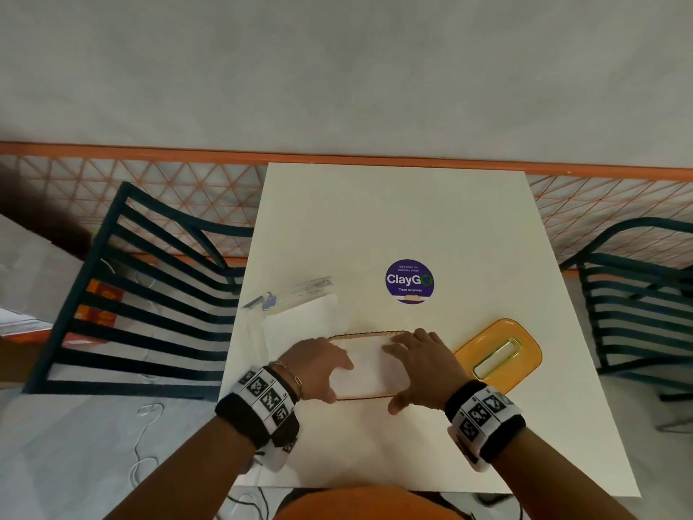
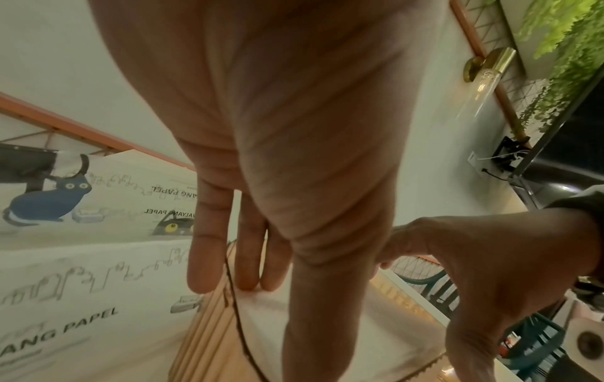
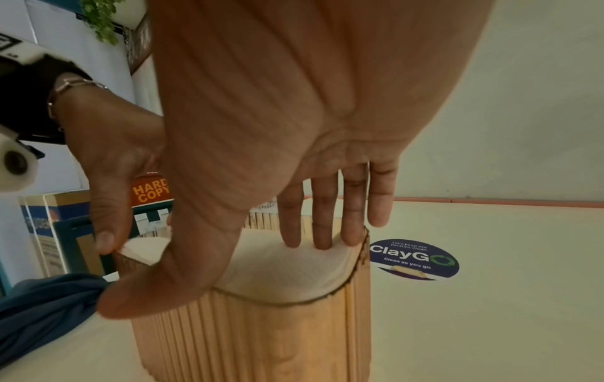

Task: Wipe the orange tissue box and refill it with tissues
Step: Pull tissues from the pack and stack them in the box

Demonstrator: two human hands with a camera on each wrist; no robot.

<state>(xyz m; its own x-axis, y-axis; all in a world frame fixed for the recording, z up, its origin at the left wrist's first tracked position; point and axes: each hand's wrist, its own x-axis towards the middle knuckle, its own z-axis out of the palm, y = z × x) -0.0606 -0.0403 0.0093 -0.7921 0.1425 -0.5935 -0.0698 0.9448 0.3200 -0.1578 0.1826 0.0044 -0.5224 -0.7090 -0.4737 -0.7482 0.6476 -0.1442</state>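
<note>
Head view | white table (image 1: 468, 227) | purple sticker (image 1: 409, 281) | dark chairs (image 1: 150, 294)

— How does the light fall in the head view?

— Soft and even across the white square table (image 1: 393, 227); faint shadows pool under both hands. A mild sheen sits on the translucent orange oval lid (image 1: 498, 354).

— Distortion?

— Strong at the edges: the orange wall rail (image 1: 150, 152) bows, and the corners dim.

— And the wrist views?

— Warmer and dimmer. The left hand's palm (image 2: 278, 103) fills the frame, soft and blurred. In the right wrist view, the ribbed orange tissue box (image 3: 261, 336) is sharper, its white tissues (image 3: 287, 268) brightly lit.
</note>
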